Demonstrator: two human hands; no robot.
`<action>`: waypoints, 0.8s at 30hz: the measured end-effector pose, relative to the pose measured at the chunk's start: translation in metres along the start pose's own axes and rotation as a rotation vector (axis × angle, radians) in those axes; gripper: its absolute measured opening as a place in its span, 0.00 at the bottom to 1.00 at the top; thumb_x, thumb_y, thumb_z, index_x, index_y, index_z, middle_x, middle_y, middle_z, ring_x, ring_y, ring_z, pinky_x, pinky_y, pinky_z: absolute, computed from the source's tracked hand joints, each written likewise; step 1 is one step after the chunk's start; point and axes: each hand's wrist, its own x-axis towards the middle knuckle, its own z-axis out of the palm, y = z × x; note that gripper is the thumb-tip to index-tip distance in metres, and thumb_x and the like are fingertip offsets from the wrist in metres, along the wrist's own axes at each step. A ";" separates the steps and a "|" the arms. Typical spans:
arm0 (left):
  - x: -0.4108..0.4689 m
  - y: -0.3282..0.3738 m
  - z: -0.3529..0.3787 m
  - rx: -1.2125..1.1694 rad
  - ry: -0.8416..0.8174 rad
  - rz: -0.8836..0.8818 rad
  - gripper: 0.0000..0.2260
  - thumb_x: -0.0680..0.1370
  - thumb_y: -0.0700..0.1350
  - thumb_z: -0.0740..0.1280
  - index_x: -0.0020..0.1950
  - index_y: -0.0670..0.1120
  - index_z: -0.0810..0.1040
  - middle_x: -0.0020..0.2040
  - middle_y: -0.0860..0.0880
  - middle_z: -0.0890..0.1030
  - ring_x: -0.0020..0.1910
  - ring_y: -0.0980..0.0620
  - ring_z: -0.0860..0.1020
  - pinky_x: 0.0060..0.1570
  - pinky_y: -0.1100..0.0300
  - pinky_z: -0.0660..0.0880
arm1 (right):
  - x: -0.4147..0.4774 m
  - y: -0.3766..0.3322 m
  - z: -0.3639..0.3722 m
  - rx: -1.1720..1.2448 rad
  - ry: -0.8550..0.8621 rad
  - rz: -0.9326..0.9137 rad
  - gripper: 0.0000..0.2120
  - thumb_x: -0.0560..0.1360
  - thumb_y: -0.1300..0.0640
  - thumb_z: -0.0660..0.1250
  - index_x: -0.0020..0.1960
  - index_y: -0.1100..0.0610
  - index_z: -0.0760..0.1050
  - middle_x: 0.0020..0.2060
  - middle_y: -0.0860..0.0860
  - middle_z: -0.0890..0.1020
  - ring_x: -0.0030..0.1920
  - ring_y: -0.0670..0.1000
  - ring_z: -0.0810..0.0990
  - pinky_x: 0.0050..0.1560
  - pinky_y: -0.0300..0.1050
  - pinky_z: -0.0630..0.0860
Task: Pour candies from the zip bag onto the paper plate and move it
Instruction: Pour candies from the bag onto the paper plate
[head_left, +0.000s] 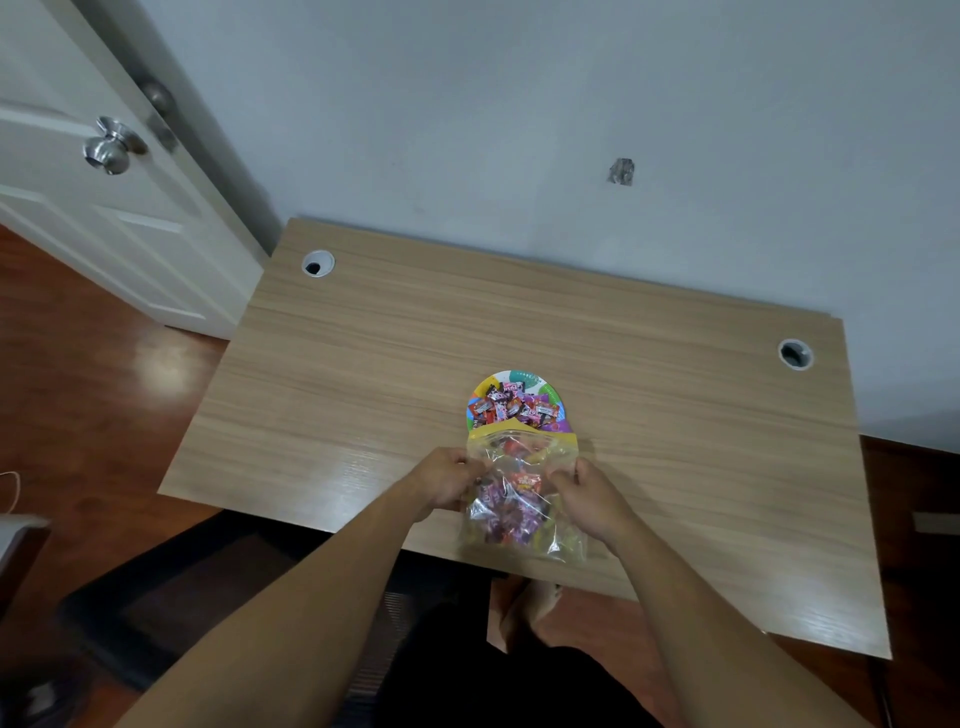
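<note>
- Pour looks partly done: a heap of candies (514, 404) already sits on the paper plate (519, 376), mid-table (363, 338).
- Zip bag (522, 493) is far from empty; plenty of wrapped sweets show through the clear plastic.
- My left hand (448, 480) pinches the bag's left edge, my right hand (584, 491) its right edge, mouth toward the plate and overlapping its near rim.
- Left, by my reckoning: tip out the rest, then move the plate.
</note>
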 end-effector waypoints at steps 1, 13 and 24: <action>-0.001 -0.001 -0.001 -0.005 -0.005 -0.001 0.14 0.83 0.51 0.71 0.60 0.42 0.85 0.55 0.41 0.89 0.41 0.50 0.86 0.40 0.57 0.83 | -0.001 0.000 0.000 0.006 0.001 -0.009 0.08 0.81 0.51 0.64 0.51 0.54 0.79 0.54 0.57 0.86 0.54 0.58 0.85 0.55 0.54 0.81; -0.016 -0.002 -0.013 -0.102 -0.167 0.007 0.11 0.80 0.51 0.75 0.57 0.44 0.85 0.62 0.39 0.86 0.48 0.48 0.82 0.48 0.54 0.81 | -0.007 0.001 -0.009 0.022 0.018 -0.032 0.11 0.79 0.46 0.69 0.49 0.54 0.78 0.41 0.47 0.81 0.43 0.50 0.79 0.46 0.50 0.75; -0.054 0.009 -0.045 -0.231 -0.131 0.249 0.16 0.81 0.54 0.74 0.68 0.53 0.81 0.61 0.45 0.88 0.53 0.48 0.86 0.55 0.52 0.82 | -0.010 -0.027 0.010 0.207 0.005 -0.073 0.12 0.78 0.48 0.71 0.55 0.56 0.82 0.51 0.49 0.88 0.53 0.50 0.86 0.51 0.49 0.79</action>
